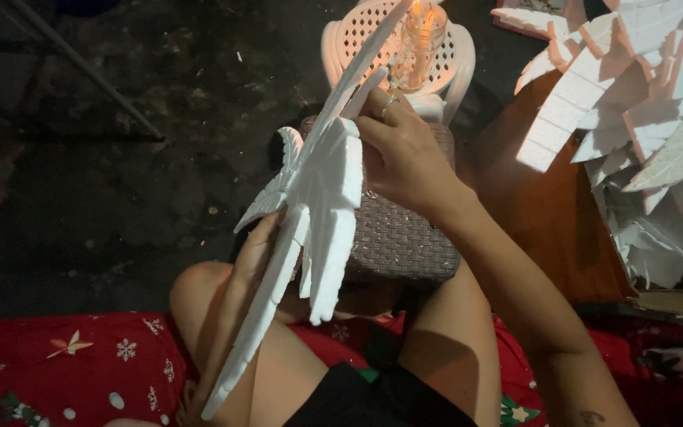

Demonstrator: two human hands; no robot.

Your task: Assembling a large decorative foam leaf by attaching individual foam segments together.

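Right hand (405, 158) pinches the white foam leaf (322, 198) at centre frame; left hand (256, 251), probably gripping, supports it below; joining pieces needs steadiness.

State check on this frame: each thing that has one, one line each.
White foam cutout: held up edge-on, tilted, in both hands.
Left hand: under the cutout's lower part, gripping it.
Right hand: fingers pressed on the cutout's upper part.
Candle: lit, standing on the white plastic chair.
Wicker stool: upright.
Foam pieces: piled loosely at right.
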